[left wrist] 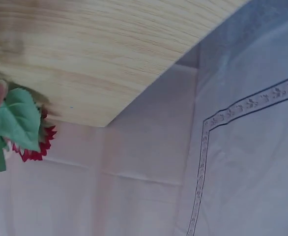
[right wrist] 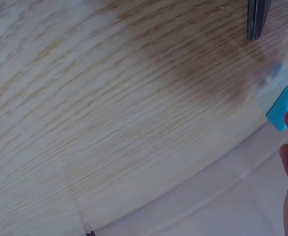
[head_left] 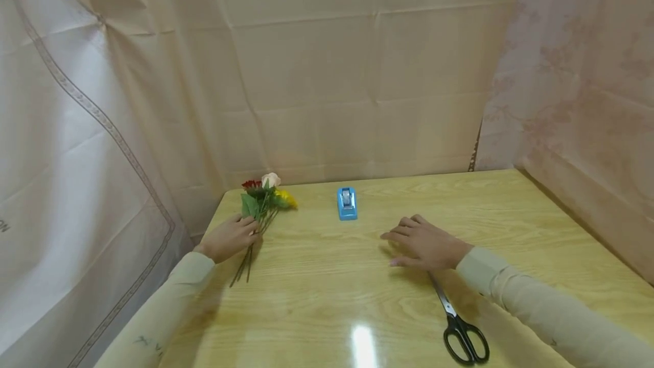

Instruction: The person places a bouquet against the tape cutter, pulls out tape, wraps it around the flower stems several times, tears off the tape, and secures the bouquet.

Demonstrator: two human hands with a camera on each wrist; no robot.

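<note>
At the table's left side, my left hand point(head_left: 231, 238) grips the stems of a small bunch of flowers point(head_left: 265, 200). The bunch has a red, a pale pink and a yellow bloom, with bare stem ends trailing toward me. A green leaf point(left wrist: 20, 118) and the red flower point(left wrist: 35, 150) show beside my fingertips in the left wrist view. My right hand point(head_left: 426, 244) hovers palm down with fingers spread, holding nothing. Below it lie black-handled scissors point(head_left: 466, 338), blade tips point(right wrist: 255, 30) pointing away from me. Beyond its fingers sits a blue tape dispenser point(head_left: 347, 212).
The light wooden table point(head_left: 317, 277) ends at a beige hanging cloth point(head_left: 357, 84) behind it. A pale cloth with a patterned band point(head_left: 109, 126) hangs on the left, and a pinkish one point(head_left: 577, 84) on the right.
</note>
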